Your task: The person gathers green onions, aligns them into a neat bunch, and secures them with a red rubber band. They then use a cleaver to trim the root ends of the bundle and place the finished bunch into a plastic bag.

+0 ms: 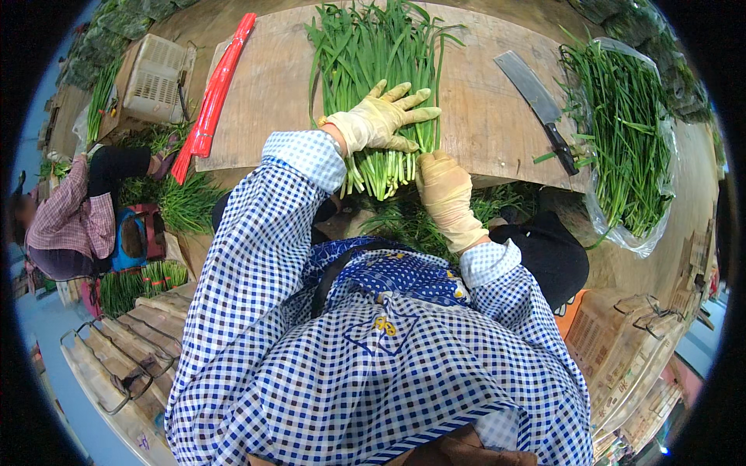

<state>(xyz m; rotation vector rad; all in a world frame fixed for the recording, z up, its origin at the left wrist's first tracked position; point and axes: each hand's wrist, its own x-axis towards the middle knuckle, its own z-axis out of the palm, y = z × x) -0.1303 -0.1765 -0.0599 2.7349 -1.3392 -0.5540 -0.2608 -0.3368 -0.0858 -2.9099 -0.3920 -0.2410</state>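
Observation:
A wide bundle of green Chinese chives lies on a wooden board, its pale cut ends pointing at me over the near edge. My left hand, in a pale rubber glove, rests flat across the lower stalks with its fingers spread. Beside the bundle's right edge, my gloved right hand has its fingers bent around the lower end of a few stalks. Red plastic ties lie in a long bunch at the board's left. On the right side is a cleaver, its black handle towards me.
More loose chives fill a clear plastic bag on the far right. Plastic crates stand at the upper left, with others at both lower sides. A co-worker in a checked shirt sits at the left. Leaves litter the ground below the board.

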